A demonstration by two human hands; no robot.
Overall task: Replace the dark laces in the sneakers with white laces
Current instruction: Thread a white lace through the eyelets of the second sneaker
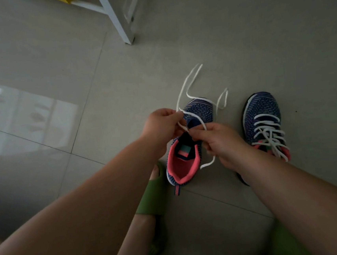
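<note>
Grey floor tiles (176, 44) carry both navy knit sneakers: the right one (263, 118) is laced white, the unlaced one (198, 112) sits between the hands. Left hand (161, 126) and right hand (220, 140) each pinch the flat white lace (188, 84). Best to even both ends, keep it untwisted, and thread the lowest eyelets first.

Setting: a home interior, likely a living space or entryway. Evidence: glossy grey tiled floor (176, 44) with window light reflected on it, far off beyond the left hand (161, 126); white furniture leg (120, 23) well beyond both hands; green house slipper (155, 192) on a bare foot, just below the hands.
</note>
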